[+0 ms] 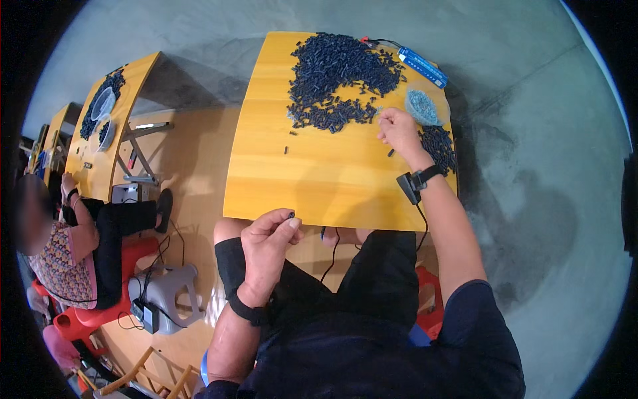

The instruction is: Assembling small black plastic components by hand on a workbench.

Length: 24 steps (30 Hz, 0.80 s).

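My left hand [269, 234] is at the table's near edge, thumb and forefinger pinched on a small black piece [291, 215], too small to name more closely. Farther right, over the yellow wooden table [266, 179], my right hand [397, 128] is closed, fingertips together; whatever they may hold does not show. It is beside a clear tub of small light-blue pieces [421, 106]. A large heap of short black pieces [332, 63] covers the far part of the table. A smaller black pile [437, 146] lies just right of my right wrist.
A long blue box [423, 66] rests at the far right edge, a dark cord beside it. A cable hangs from the device on my right wrist [411, 186]. To the left, a seated person [66, 259] works at another table [136, 76]. A grey stool [169, 292] stands nearby.
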{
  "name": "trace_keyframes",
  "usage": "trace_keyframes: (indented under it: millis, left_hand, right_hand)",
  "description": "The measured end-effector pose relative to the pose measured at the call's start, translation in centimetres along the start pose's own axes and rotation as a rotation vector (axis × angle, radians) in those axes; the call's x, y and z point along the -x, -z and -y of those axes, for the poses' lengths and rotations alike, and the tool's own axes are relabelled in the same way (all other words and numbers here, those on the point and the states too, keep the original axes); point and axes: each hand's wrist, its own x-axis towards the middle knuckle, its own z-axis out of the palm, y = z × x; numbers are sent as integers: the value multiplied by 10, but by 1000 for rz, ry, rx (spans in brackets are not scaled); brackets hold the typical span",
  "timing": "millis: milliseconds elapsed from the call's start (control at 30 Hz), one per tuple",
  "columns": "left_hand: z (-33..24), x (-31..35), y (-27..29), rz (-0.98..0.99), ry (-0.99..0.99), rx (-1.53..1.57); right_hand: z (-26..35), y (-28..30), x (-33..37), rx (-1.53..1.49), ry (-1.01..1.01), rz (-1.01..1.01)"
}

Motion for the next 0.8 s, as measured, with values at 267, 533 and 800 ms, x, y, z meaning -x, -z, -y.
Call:
trace_keyframes:
  millis: [267,533,800]
  left_hand:
    - [-14,11,-18,71,-46,24]
    - [-25,27,-23,199,-70,123]
    - [-22,42,-17,183,-162,123]
  right_hand:
    - [56,8,78,-529,95,232]
    - [120,2,163,-435,248,522]
    - [137,-12,205,-511,422,605]
